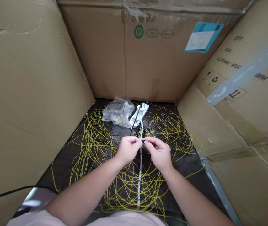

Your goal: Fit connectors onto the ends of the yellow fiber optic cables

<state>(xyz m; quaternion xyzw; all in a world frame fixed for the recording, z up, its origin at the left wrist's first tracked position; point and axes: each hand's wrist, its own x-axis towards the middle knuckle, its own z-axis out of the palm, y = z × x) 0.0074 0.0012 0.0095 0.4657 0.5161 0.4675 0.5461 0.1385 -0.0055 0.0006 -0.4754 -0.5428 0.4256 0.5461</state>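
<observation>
Item: work surface, dark, walled on three sides by large cardboard boxes [30, 94].

Left hand [127, 150]: fingers drawn together, thumb and forefinger pinched on a small dark piece at the middle of the view. Right hand [159, 152]: likewise pinched, fingertips meeting the left hand's at the same dark piece [143, 140]. What the piece is cannot be told; it is too small and partly hidden.

Yellow wires [171, 125]: thin, many, laid in loose overlapping coils across the whole surface, under and around both hands. It cannot be told for certain which strand is held.

White cable [140, 169]: run from near the body up between the hands, toward a white power strip [140, 113] at the back.

Clear plastic bag [118, 112]: crumpled, just left of the power strip, touching it or nearly so.

Black cord [11, 190]: at the lower left, well apart from the hands.

Hazards, as judged: the coils overlap heavily, so a pulled strand could be snagged and its neighbours dragged into a knot. A thin wire could be kinked if bent sharply at the pinch. The small piece could be dropped into the tangle and lost against the dark surface.
</observation>
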